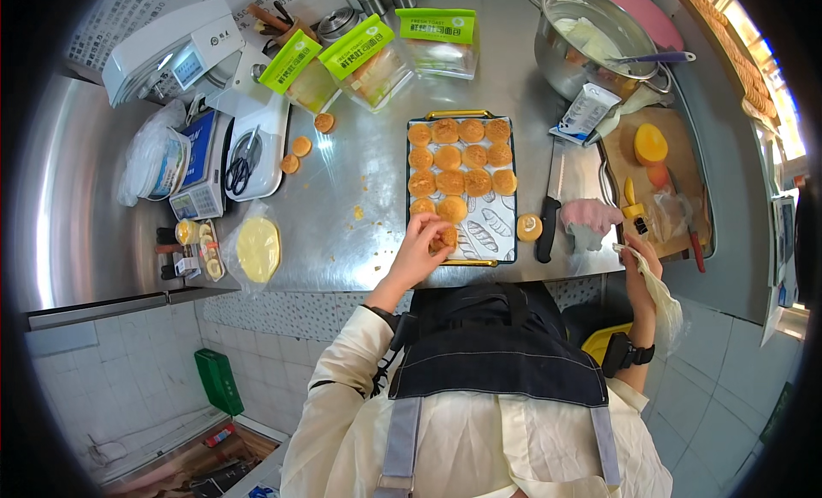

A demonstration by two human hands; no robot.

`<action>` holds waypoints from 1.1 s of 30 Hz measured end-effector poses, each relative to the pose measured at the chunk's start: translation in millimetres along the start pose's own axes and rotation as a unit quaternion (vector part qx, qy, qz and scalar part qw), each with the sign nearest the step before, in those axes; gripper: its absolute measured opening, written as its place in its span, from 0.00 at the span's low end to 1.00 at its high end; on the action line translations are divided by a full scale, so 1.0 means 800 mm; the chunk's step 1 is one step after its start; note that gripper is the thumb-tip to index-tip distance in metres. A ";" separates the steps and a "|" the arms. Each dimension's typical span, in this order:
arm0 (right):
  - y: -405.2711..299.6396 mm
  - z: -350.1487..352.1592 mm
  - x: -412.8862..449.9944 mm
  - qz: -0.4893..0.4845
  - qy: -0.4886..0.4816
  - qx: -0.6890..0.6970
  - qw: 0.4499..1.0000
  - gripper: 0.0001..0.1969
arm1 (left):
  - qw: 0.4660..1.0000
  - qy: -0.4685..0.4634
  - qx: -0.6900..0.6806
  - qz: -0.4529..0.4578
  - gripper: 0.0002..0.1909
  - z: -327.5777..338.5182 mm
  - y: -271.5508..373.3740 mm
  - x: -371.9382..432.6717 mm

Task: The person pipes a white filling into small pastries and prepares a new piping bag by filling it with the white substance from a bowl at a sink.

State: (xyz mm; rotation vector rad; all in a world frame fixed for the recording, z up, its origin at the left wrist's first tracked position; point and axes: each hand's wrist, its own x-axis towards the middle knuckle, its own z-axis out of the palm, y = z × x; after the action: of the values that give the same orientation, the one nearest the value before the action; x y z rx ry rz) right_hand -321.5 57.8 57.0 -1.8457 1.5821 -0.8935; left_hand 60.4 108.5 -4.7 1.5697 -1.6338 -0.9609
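Observation:
My left hand (420, 244) pinches a small round cream puff (448, 237) at the near end of a tray (515, 244). Rows of golden puffs (451, 183) fill the tray's far part, on paper printed with bread drawings. Off to the right, my right hand (642, 267) grips a piping bag (664, 302) that holds pale cream and droops beside the wrist. A single puff (530, 227) with a pale cream spot on top sits on the steel table, just right of the tray.
A black-handled serrated knife (549, 222) and a pink-and-grey cloth (587, 216) lie right of the tray. Beyond are a cut mango (650, 145), a red-handled knife (697, 251) and a steel pot (559, 61) of cream. Three caps (301, 145) and crumbs lie left; bagged toast (369, 67) stands behind.

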 end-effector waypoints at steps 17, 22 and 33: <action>0.000 0.010 0.014 0.039 0.004 0.070 0.997 0.14 | 0.985 0.066 0.148 0.061 0.15 0.000 0.020 0.006; -0.031 0.021 0.033 0.160 -0.029 0.375 0.913 0.19 | 0.999 0.027 0.037 0.013 0.14 -0.023 0.054 0.031; -0.078 0.088 -0.007 0.303 -0.118 0.780 0.535 0.08 | 0.928 -0.286 -0.178 0.160 0.24 0.071 0.154 0.101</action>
State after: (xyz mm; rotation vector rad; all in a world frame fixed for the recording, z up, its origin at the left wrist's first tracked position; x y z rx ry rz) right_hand -228.2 72.0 59.4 -0.0330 0.4872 -0.9962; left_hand -54.9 32.0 70.7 0.7797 -1.8805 -1.5195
